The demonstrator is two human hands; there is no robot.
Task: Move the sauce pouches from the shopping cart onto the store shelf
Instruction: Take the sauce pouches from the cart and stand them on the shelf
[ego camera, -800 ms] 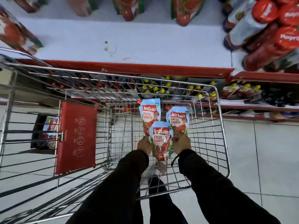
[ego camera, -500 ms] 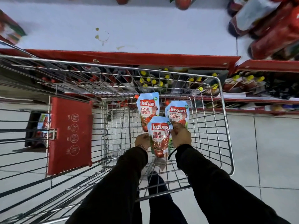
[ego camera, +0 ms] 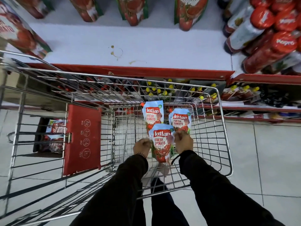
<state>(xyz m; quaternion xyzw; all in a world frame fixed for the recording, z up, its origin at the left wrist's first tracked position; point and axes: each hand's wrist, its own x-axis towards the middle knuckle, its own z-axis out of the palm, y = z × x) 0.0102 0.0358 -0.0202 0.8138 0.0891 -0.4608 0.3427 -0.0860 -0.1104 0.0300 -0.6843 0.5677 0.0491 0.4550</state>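
Observation:
Three light-blue tomato sauce pouches lie inside the wire shopping cart (ego camera: 225, 144). The nearest pouch (ego camera: 161, 144) sits between my hands; my left hand (ego camera: 142, 146) grips its left edge and my right hand (ego camera: 184, 142) pinches its upper right edge. Behind it lie a second pouch (ego camera: 154, 115) on the left and a third pouch (ego camera: 181, 119) on the right, partly covered by my right hand. The white store shelf (ego camera: 138, 46) with a red front lip runs across the top, just beyond the cart.
Red-and-green sauce packs (ego camera: 132, 10) stand along the shelf's back, and red-capped bottles (ego camera: 268, 38) lie at its right. The cart's red child-seat flap (ego camera: 81, 139) is at left, with a box of more pouches (ego camera: 53, 136) on the floor beyond. Lower shelves hold yellow-capped bottles (ego camera: 164, 92).
The view has tilted up, showing more of the shelf. Both hands stay on the nearest pouch, which has barely shifted in the cart.

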